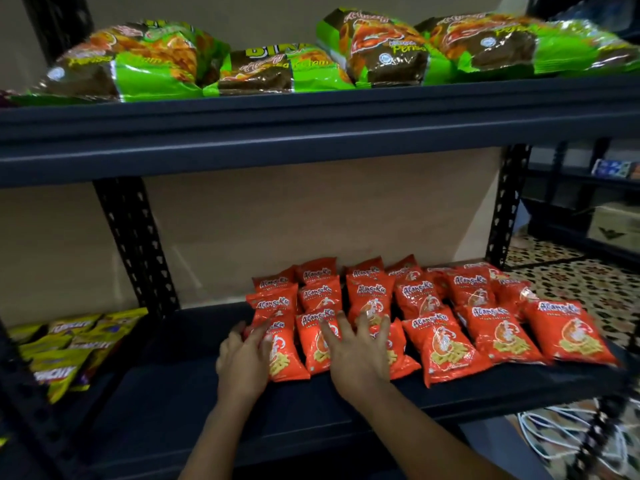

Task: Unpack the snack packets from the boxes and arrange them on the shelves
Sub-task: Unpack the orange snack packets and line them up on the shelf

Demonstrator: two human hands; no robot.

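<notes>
The red Alang-Ku snack packets (433, 320) are lying in overlapping rows on the right half of the lower shelf (166, 386), their printed faces turned up and their bottom edges reaching toward the shelf's front lip. The left hand (244, 358) is resting at the left end of the front row, its fingers stretched forward and touching the edge of the leftmost packet (282, 355) without curling round it. The right hand (356, 355) is lying flat on top of the next packets along, fingers spread wide and straight, pressing down rather than gripping anything. Farther left on the same level, past the perforated black upright (135, 244), yellow Crunchy snack bags (69, 348) are sitting in a loose pile. On the upper shelf (311, 133), large green and brown snack bags (242, 60) are lying side by side across its whole width. To the right, a patterned tiled floor (588, 289) is showing, with white cables (561, 441) lying low down beside the rack.
</notes>
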